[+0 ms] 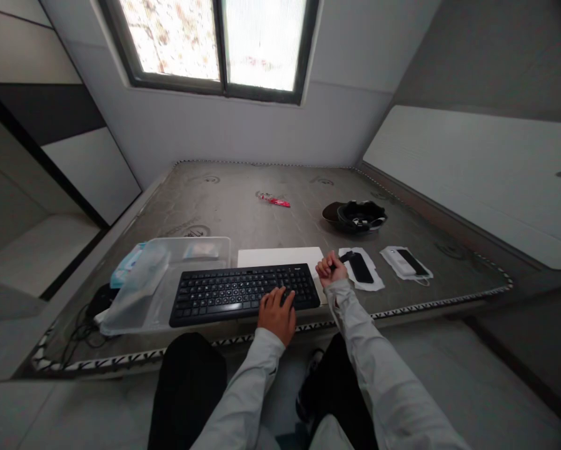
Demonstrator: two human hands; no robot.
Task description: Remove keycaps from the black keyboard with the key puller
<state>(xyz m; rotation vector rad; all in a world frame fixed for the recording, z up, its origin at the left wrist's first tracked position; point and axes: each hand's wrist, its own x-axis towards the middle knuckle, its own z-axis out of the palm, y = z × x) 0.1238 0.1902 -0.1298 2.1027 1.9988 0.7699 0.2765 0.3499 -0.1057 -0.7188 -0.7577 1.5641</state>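
A black keyboard lies on a bare grey mattress near its front edge. My left hand rests on the keyboard's right end, fingers curled over the keys. Just past the keyboard's right corner, my right hand is closed in a pinch on a small dark tool whose tip points toward a black phone-like device lying on a white sheet. A white board lies under the keyboard's far side.
A clear plastic tray sits left of the keyboard, with a blue pack and black cables beside it. A second device on white wrap, a black helmet-like object and a red wrapper lie farther back.
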